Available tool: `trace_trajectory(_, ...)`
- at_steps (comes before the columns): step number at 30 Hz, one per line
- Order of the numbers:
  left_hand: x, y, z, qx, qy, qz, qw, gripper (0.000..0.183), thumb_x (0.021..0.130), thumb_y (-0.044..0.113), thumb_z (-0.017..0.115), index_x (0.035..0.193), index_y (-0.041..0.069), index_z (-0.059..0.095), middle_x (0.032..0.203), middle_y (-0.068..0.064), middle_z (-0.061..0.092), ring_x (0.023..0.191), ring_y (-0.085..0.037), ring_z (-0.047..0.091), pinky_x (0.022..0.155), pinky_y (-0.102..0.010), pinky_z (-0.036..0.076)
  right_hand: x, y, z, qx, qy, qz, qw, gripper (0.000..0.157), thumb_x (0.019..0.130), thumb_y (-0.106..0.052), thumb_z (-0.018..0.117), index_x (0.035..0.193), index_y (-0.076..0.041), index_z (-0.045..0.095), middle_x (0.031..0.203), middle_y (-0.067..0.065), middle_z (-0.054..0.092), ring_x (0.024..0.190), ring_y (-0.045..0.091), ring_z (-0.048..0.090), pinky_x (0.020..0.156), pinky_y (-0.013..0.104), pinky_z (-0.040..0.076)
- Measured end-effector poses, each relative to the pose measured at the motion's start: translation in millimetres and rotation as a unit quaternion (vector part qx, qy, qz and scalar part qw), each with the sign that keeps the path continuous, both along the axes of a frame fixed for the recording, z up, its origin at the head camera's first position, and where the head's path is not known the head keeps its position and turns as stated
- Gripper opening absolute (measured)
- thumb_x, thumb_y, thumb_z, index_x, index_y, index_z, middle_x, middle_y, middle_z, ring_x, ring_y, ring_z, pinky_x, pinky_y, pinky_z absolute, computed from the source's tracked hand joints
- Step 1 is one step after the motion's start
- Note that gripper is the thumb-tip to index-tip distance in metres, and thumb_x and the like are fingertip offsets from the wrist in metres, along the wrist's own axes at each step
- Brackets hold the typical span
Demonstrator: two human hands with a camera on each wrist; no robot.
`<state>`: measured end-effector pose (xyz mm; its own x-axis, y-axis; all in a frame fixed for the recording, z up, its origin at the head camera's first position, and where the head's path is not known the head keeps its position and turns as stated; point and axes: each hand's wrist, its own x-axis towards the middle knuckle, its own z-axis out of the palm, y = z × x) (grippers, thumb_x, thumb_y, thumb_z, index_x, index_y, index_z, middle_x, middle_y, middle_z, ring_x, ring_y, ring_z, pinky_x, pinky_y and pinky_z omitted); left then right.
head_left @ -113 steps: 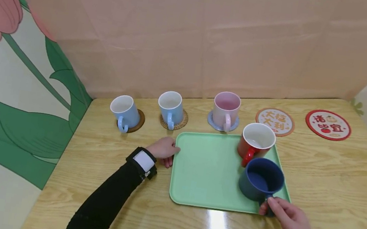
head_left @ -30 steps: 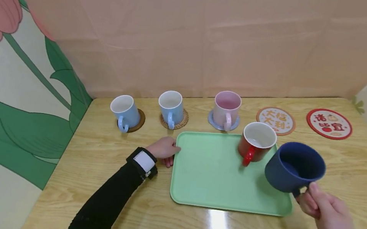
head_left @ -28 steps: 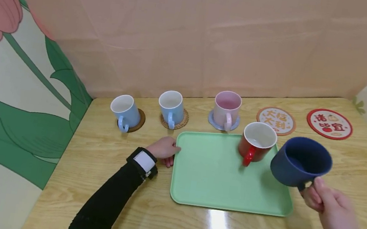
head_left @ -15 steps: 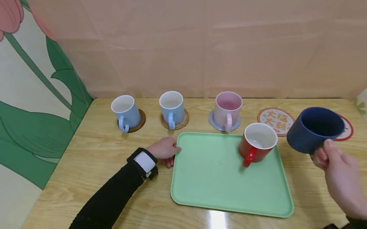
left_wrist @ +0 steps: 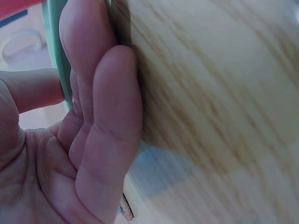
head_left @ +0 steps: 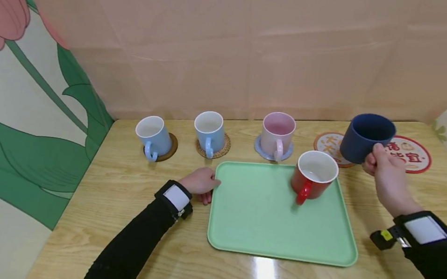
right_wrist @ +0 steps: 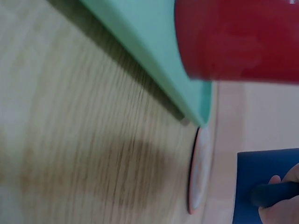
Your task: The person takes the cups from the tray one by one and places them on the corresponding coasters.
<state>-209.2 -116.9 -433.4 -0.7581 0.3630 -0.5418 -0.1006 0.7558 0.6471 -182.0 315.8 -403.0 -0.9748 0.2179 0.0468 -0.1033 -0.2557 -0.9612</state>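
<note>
My right hand [head_left: 391, 181] holds a navy blue mug [head_left: 361, 146] by its handle. In the head view the mug overlaps the orange-lettered round coaster [head_left: 328, 146]; in the right wrist view the mug [right_wrist: 250, 168] hangs raised, its shadow on the wood. With my left hand [head_left: 199, 181] I pinch the left rim of a light green tray [head_left: 255, 219]; the left wrist view has the thumb [left_wrist: 39, 88] on one side of the rim and the fingers on the other. A red mug [head_left: 313, 182] with a white inside stands at the tray's back right.
Along the back stand a light blue mug [head_left: 155, 137] on a brown coaster, another light blue mug [head_left: 210, 135] on a woven coaster and a pink mug [head_left: 273, 136] on a bluish coaster. A red-rimmed coaster [head_left: 417, 162] lies at the back right, before the pinkish backdrop [head_left: 236, 42].
My right hand has lifted the navy mug off the tray's front right, swung it out to the right and back, then left toward the orange-lettered coaster. My left hand stays at the tray's rim.
</note>
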Motion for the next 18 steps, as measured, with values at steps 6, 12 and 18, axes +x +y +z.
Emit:
trace_trajectory(6,0.0,0,0.5,0.004,-0.004,0.003,1.0000,0.026,0.108,0.020,0.051,0.089,0.003,0.058,0.065,-0.010,0.067,0.049,-0.014,0.063,0.050,-0.027,0.055,-17.6,8,-11.4,0.047,-0.031,-0.001,0.998,0.044,0.110,-0.023,0.046,0.070,-0.007,0.054,0.062,-0.004,0.045,0.055,0.009,0.038,0.055,0.019,0.030)
trace_trajectory(12,1.3,0,2.5,0.004,-0.005,0.003,1.0000,0.027,0.108,0.020,0.050,0.089,0.003,0.058,0.064,-0.009,0.066,0.049,-0.014,0.062,0.050,-0.026,0.054,-29.2,7,-15.4,0.027,-0.043,-0.006,0.999,0.044,0.110,-0.026,0.045,0.071,-0.008,0.056,0.065,-0.004,0.047,0.057,0.009,0.040,0.058,0.018,0.033)
trace_trajectory(18,1.1,1,1.3,0.009,-0.007,0.010,0.9999,0.027,0.108,0.019,0.049,0.088,0.003,0.057,0.063,-0.009,0.065,0.047,-0.013,0.061,0.048,-0.025,0.052,-36.9,-1,-19.6,0.020,-0.039,-0.003,0.999,0.044,0.110,-0.025,0.046,0.070,-0.008,0.055,0.064,-0.004,0.047,0.056,0.010,0.040,0.057,0.019,0.030)
